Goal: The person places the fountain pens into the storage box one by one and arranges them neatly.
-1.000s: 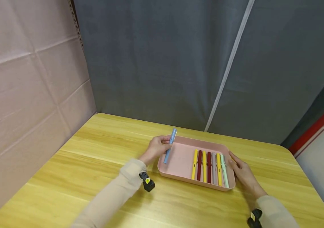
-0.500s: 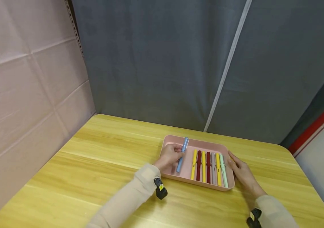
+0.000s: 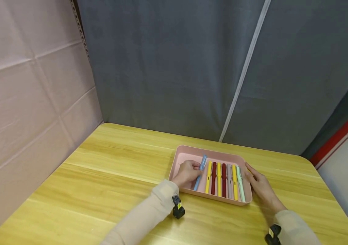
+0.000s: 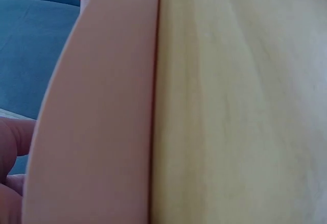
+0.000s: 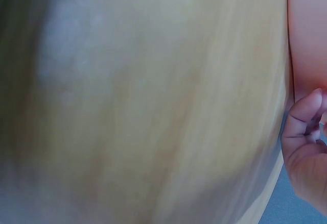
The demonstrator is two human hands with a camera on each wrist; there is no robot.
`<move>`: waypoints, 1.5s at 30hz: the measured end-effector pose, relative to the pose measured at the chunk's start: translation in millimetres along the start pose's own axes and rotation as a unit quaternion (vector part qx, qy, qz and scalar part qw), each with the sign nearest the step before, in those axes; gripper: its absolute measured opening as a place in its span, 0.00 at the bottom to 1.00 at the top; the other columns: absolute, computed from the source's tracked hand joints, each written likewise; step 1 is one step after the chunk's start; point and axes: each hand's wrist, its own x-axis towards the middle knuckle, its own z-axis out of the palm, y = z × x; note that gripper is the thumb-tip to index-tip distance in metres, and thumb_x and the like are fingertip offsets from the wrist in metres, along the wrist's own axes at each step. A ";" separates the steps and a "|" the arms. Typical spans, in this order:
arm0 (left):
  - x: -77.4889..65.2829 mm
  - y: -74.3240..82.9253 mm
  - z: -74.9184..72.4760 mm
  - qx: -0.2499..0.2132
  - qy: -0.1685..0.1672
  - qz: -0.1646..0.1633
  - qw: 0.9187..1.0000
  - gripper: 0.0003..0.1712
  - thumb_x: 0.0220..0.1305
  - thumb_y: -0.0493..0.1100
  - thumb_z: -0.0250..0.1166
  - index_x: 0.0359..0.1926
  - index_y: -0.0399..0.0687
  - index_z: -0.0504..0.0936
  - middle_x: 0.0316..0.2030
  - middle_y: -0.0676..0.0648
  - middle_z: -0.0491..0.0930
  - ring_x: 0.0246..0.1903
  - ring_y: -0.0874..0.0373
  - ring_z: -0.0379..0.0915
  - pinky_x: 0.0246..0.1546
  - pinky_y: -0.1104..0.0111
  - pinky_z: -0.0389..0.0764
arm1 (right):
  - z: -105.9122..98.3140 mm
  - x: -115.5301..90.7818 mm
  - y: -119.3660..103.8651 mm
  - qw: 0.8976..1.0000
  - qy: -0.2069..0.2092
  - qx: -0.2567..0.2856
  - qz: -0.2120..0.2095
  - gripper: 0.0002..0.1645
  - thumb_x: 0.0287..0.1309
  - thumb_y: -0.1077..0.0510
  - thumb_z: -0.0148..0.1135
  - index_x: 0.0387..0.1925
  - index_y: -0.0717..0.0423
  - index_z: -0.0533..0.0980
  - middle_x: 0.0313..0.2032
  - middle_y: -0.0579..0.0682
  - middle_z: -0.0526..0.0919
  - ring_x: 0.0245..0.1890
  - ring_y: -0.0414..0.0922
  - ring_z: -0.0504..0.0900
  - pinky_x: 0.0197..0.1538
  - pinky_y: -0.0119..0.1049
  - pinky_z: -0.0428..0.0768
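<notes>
My left hand (image 3: pixel 188 173) reaches over the front rim of a shallow pink tray (image 3: pixel 189 148) and pinches a light blue capped pen (image 3: pixel 203 162) between thumb and fingers. The pen slants low over the tray's left part, beside a yellow pen (image 3: pixel 209 177). Right of it a row of capped pens lies side by side, with dark red (image 3: pixel 214 177), grey (image 3: pixel 230 180) and mint green (image 3: pixel 240 183) ones among them. My right hand (image 3: pixel 261 185) rests against the tray's right end, fingers fairly straight; in the right wrist view the thumb (image 5: pixel 304 106) touches the outer wall.
The tray stands on a wood-grain table (image 3: pixel 125 153). A grey curtain (image 3: pixel 167 68) hangs behind the far edge, and a pale pink cloth (image 3: pixel 33 102) covers the left side. Small black cameras (image 3: pixel 178 208) sit on both wrists.
My left hand has carried the blue pen rightward and down, from over the tray's left end to just beside the leftmost yellow pen. The right hand and tray stay in place.
</notes>
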 end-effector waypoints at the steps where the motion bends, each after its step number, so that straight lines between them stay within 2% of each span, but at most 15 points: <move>1: -0.1 -0.7 1.3 0.006 0.003 0.001 1.000 0.11 0.53 0.33 0.67 0.40 0.36 0.82 0.29 0.48 0.81 0.25 0.65 0.72 0.25 0.76 0.76 | 0.0 -0.1 -0.1 1.000 0.000 0.000 0.000 0.34 0.72 0.46 0.38 0.72 0.55 0.46 0.68 0.71 0.51 0.61 0.58 0.63 0.50 0.26 0.70; 3: 0.0 -2.3 3.4 0.021 0.008 0.004 1.000 0.10 0.52 0.33 0.67 0.38 0.36 0.82 0.28 0.49 0.81 0.26 0.65 0.73 0.26 0.76 0.77 | -0.1 -0.2 -0.1 1.000 0.003 -0.008 -0.003 0.34 0.72 0.46 0.38 0.72 0.55 0.47 0.67 0.71 0.53 0.58 0.56 0.64 0.42 0.18 0.66; 4: 0.0 -2.9 4.2 0.027 0.010 0.004 1.000 0.10 0.52 0.33 0.67 0.38 0.36 0.82 0.28 0.49 0.81 0.26 0.65 0.73 0.26 0.76 0.77 | 0.0 -0.3 -0.1 1.000 0.002 -0.009 -0.003 0.34 0.72 0.46 0.38 0.72 0.55 0.47 0.67 0.71 0.53 0.58 0.56 0.65 0.41 0.17 0.65; 7: 0.0 -3.2 6.6 0.038 0.013 0.001 0.999 0.10 0.51 0.33 0.67 0.37 0.36 0.82 0.28 0.49 0.81 0.27 0.65 0.73 0.27 0.76 0.77 | -0.2 -0.5 -0.1 1.000 -0.001 -0.008 -0.001 0.35 0.72 0.46 0.38 0.72 0.55 0.46 0.68 0.71 0.52 0.60 0.58 0.63 0.47 0.24 0.67; 8: 0.0 -3.1 7.3 0.041 0.014 0.000 0.999 0.10 0.51 0.32 0.67 0.37 0.36 0.82 0.28 0.49 0.81 0.26 0.65 0.73 0.26 0.76 0.77 | -0.3 -0.6 0.0 1.000 -0.001 -0.013 -0.001 0.35 0.72 0.45 0.37 0.72 0.55 0.46 0.68 0.71 0.51 0.63 0.58 0.59 0.50 0.24 0.66; 10: 0.0 -2.4 8.8 0.048 0.017 -0.001 0.999 0.09 0.51 0.32 0.67 0.36 0.37 0.82 0.27 0.49 0.80 0.26 0.65 0.72 0.26 0.76 0.76 | -0.5 -0.5 0.2 1.000 -0.003 -0.007 0.002 0.35 0.72 0.45 0.37 0.73 0.55 0.46 0.68 0.71 0.53 0.60 0.58 0.63 0.47 0.29 0.69; 11: 0.1 -1.9 9.5 0.053 0.018 -0.002 0.998 0.09 0.51 0.32 0.67 0.36 0.37 0.82 0.27 0.50 0.80 0.26 0.65 0.72 0.25 0.76 0.75 | -0.6 -0.6 0.4 1.000 -0.003 -0.007 0.002 0.35 0.72 0.45 0.37 0.73 0.55 0.45 0.68 0.71 0.53 0.59 0.57 0.63 0.46 0.27 0.69; 13: 0.3 -1.2 10.9 0.063 0.021 -0.001 0.998 0.09 0.50 0.32 0.67 0.36 0.37 0.82 0.27 0.50 0.80 0.26 0.64 0.71 0.25 0.76 0.75 | -0.7 -0.5 0.5 1.000 -0.001 -0.001 0.002 0.35 0.72 0.45 0.38 0.73 0.54 0.46 0.66 0.71 0.57 0.50 0.54 0.71 0.39 0.27 0.71; 15: 0.8 -0.3 12.6 0.077 0.022 -0.003 0.997 0.09 0.50 0.32 0.67 0.35 0.38 0.81 0.27 0.51 0.79 0.27 0.63 0.71 0.25 0.75 0.74 | -0.9 -0.6 0.7 1.000 0.003 0.001 0.000 0.35 0.72 0.45 0.39 0.72 0.54 0.47 0.65 0.72 0.59 0.41 0.45 0.71 0.33 0.26 0.70; 18: 1.2 1.7 15.2 0.102 0.023 -0.006 0.994 0.08 0.51 0.33 0.66 0.35 0.38 0.82 0.27 0.51 0.77 0.27 0.63 0.70 0.25 0.75 0.74 | -1.3 -1.1 0.7 1.000 0.007 0.008 -0.004 0.35 0.72 0.46 0.40 0.72 0.55 0.47 0.63 0.72 0.60 0.32 0.37 0.69 0.29 0.28 0.70; 25: 0.4 5.8 18.5 0.147 0.026 0.003 0.989 0.07 0.51 0.33 0.66 0.34 0.38 0.82 0.26 0.50 0.77 0.25 0.61 0.70 0.22 0.74 0.72 | -1.1 -2.4 0.7 1.000 0.008 0.029 -0.006 0.35 0.72 0.46 0.40 0.72 0.55 0.47 0.58 0.71 0.65 0.22 0.37 0.67 0.25 0.29 0.70; 31: 0.1 7.0 17.7 0.175 0.028 0.004 0.984 0.09 0.51 0.36 0.68 0.36 0.39 0.82 0.27 0.49 0.77 0.25 0.60 0.69 0.23 0.73 0.72 | -1.4 -2.3 0.6 1.000 0.007 0.009 -0.011 0.35 0.72 0.46 0.40 0.72 0.55 0.47 0.62 0.73 0.62 0.30 0.33 0.69 0.30 0.28 0.71; 36: 0.8 6.0 16.1 0.200 0.026 0.007 0.979 0.12 0.51 0.38 0.68 0.38 0.40 0.83 0.30 0.48 0.79 0.26 0.59 0.69 0.24 0.72 0.72 | -1.9 -1.4 0.5 1.000 0.001 -0.001 -0.014 0.35 0.72 0.45 0.40 0.72 0.55 0.47 0.65 0.73 0.57 0.41 0.37 0.69 0.36 0.24 0.70; 42: 1.4 4.8 14.3 0.216 0.019 0.014 0.976 0.13 0.52 0.41 0.69 0.39 0.40 0.83 0.33 0.47 0.81 0.26 0.58 0.71 0.25 0.70 0.74 | -1.9 -0.1 1.0 1.000 0.000 -0.007 -0.014 0.35 0.72 0.44 0.39 0.72 0.54 0.47 0.67 0.71 0.53 0.58 0.49 0.65 0.42 0.14 0.64; 45: 1.2 4.8 13.5 0.220 0.014 0.016 0.975 0.15 0.53 0.42 0.69 0.40 0.39 0.82 0.35 0.46 0.81 0.28 0.58 0.72 0.27 0.69 0.76 | -1.6 0.5 1.2 1.000 -0.003 -0.001 -0.012 0.35 0.72 0.45 0.38 0.72 0.55 0.46 0.67 0.71 0.53 0.59 0.55 0.63 0.41 0.14 0.64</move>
